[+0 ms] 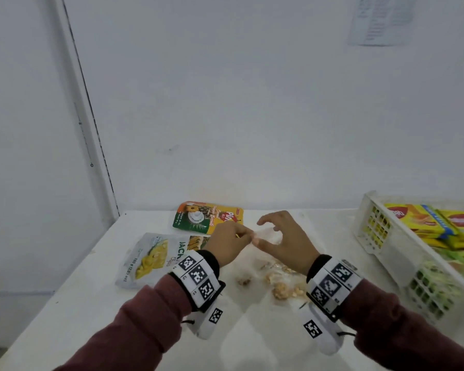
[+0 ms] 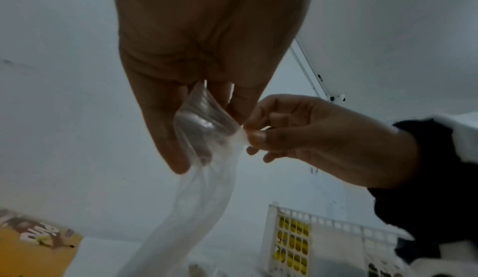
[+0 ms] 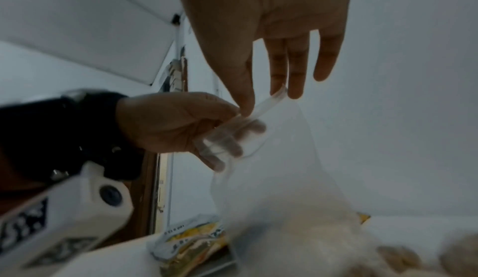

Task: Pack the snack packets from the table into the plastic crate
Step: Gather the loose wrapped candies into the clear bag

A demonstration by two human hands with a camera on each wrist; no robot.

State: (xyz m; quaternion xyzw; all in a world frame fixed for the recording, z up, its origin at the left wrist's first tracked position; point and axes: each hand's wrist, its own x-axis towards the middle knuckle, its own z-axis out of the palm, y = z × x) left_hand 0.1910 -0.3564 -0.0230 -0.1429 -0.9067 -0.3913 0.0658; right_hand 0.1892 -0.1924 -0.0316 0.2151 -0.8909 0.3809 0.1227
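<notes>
A clear snack bag (image 1: 281, 286) with pale, crumbly pieces in its bottom hangs down to the white table (image 1: 78, 303) between my hands. My left hand (image 1: 248, 236) pinches the bag's top edge (image 2: 204, 122) from the left. My right hand (image 1: 263, 236) pinches the same top strip (image 3: 269, 101) between thumb and forefinger, its other fingers straight. The white plastic crate (image 1: 373, 231) stands at the right, with yellow packets (image 1: 423, 220) inside. A jackfruit packet (image 1: 156, 255) and an orange pineapple packet (image 1: 206, 216) lie flat to the left.
A white wall rises right behind the table's far edge. The crate (image 2: 292, 238) sits close to my right wrist. The jackfruit packet (image 3: 191, 238) lies just beyond my left wrist. A loose crumb (image 1: 244, 281) lies on the table near the bag.
</notes>
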